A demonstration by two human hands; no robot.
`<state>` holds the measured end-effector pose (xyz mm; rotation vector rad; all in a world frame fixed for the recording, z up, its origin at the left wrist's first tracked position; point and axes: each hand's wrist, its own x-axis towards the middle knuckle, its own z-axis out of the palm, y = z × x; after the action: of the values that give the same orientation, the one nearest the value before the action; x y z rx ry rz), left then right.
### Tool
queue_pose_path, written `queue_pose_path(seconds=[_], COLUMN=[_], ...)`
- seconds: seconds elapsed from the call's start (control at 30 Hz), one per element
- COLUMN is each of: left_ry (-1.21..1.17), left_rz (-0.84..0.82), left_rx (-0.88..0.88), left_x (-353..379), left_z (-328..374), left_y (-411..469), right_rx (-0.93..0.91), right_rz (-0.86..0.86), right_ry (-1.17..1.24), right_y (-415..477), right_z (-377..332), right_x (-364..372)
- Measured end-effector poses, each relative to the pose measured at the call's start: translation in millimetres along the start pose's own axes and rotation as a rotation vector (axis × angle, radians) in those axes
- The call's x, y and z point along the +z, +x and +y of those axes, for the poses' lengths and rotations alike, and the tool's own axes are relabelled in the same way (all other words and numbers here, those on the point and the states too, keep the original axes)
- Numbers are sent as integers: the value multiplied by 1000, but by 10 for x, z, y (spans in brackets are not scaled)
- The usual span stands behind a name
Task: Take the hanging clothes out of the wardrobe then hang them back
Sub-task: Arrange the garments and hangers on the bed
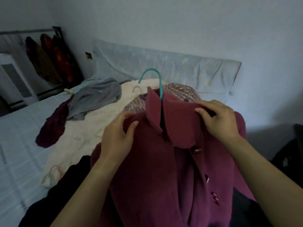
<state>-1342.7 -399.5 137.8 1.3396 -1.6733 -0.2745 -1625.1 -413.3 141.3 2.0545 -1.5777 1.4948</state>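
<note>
A maroon buttoned coat (164, 169) hangs on a teal hanger (157, 79), whose hook sticks up above the collar. My left hand (118, 135) pinches the coat's left shoulder. My right hand (219, 120) grips the right shoulder beside the collar. The coat is held up over the bed (18, 145). At the far left, a clothes rail (27, 31) carries dark red and orange garments (54, 59).
On the bed lie a grey garment (96, 97), a dark maroon garment (52, 126), a white garment (85, 136), a pink tweed piece (180, 92) and a pale hanger (52, 176). A white appliance (14, 79) stands at the left. A dark object (291, 154) sits at the right.
</note>
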Motion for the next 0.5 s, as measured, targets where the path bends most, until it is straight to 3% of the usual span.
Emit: queue_pose_path(seconds=[0.27,0.5], left_ry=[38,315], left_rz=[103,-15], left_rx=[-30,-224], left_x=[453,1173], left_z=[-488,-1605], left_y=[1384,1976], right_rx=[-60,0], right_rz=[-14,-297], right_ry=[20,93], right_y=[1390,1821], right_z=[607,1693], right_x=[981,2453])
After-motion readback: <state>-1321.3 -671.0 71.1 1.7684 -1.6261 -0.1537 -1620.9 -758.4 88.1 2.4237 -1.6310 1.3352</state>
